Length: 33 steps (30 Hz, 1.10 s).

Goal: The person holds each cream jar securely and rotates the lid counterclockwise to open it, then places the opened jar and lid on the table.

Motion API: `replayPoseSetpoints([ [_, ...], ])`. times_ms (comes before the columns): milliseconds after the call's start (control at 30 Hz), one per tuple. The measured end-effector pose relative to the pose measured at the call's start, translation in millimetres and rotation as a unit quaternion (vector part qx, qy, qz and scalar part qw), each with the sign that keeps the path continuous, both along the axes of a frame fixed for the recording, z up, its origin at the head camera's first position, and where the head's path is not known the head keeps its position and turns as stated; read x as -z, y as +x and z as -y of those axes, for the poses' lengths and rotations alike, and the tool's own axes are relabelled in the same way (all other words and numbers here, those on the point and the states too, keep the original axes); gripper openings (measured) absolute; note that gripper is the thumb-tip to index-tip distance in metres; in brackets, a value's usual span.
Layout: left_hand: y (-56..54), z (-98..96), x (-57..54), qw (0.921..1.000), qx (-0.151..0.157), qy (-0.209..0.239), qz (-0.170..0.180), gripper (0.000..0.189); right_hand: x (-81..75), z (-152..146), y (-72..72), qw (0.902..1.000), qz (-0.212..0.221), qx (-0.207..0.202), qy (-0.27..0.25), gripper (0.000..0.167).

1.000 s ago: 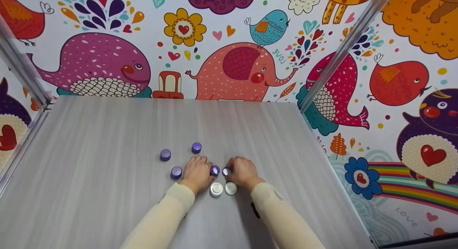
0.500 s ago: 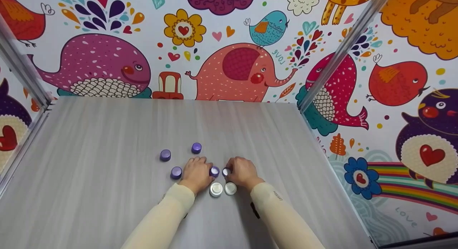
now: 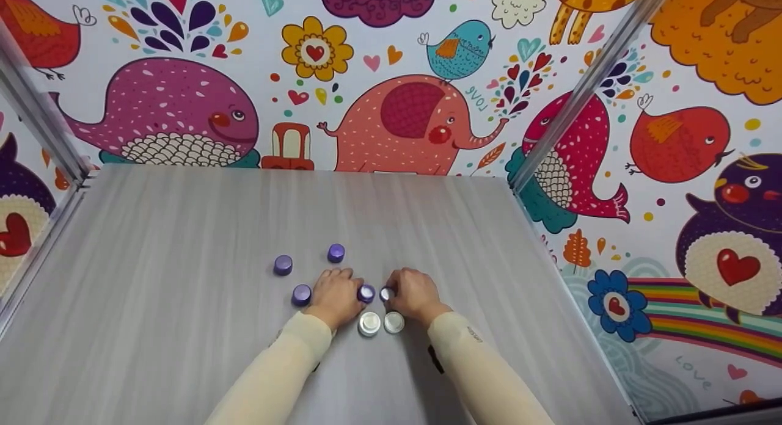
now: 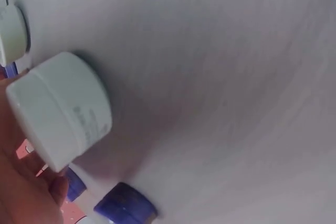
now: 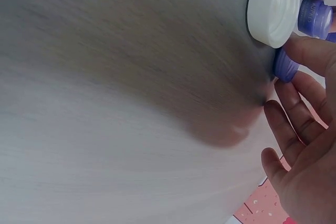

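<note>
With thumb and fingers, my left hand [image 3: 336, 297] holds a small purple jar [image 3: 366, 292] whose lid is off, on the table. My right hand [image 3: 415, 294] pinches a purple lid [image 5: 286, 66] close by, a small gap apart from the jar. Just nearer to me stand an uncapped white jar [image 3: 369, 323] and, beside it, a round white lid [image 3: 394, 322] lying with its inside up. In the left wrist view the white jar [image 4: 60, 111] hides part of the left hand [image 4: 26, 182]. The right wrist view shows the right hand's [image 5: 310, 135] other fingers spread loosely.
Several purple-capped jars stand left of and beyond the left hand: one close to it [image 3: 301, 295], one farther left [image 3: 283, 265], one behind [image 3: 336, 253]. The grey wood-grain table [image 3: 183, 242] meets printed cartoon walls [image 3: 391, 126] at its back and sides.
</note>
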<state>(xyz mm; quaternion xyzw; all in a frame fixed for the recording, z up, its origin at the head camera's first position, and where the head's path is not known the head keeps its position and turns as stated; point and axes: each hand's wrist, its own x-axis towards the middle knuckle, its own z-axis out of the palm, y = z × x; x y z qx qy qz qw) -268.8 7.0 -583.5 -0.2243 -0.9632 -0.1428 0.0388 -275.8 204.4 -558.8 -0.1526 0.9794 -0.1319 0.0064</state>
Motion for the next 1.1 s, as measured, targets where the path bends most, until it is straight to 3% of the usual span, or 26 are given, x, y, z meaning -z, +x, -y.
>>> replayPoseSetpoints([
  [367, -5.1, 10.8, -15.2, 0.9998, 0.006, 0.011, 0.013, 0.029, 1.0, -1.1, 0.0, 0.9999, 0.012, 0.008, 0.002, 0.024],
  [533, -15.2, 23.2, -21.5, 0.9987, -0.032, 0.019, -0.034, 0.016, -0.4, -0.4, 1.0, 0.9999, 0.013, 0.009, 0.003, 0.023],
  [700, -26.3, 34.7, -23.7, 0.9935, -0.078, 0.026, -0.078, 0.018, -1.4, 0.4, 0.9, 0.9999, 0.011, 0.011, 0.000, 0.024],
  [933, -36.6, 43.2, -25.2, 0.9937, -0.106, 0.021, -0.029, 0.039, 0.7, 0.6, -0.7, 0.9999, 0.008, 0.012, 0.000, 0.025],
  [1100, -41.1, 41.2, -21.7, 0.9924, -0.119, 0.029, 0.012, 0.043, 1.7, -2.9, 0.6, 0.9999, 0.010, 0.005, -0.004, 0.027],
])
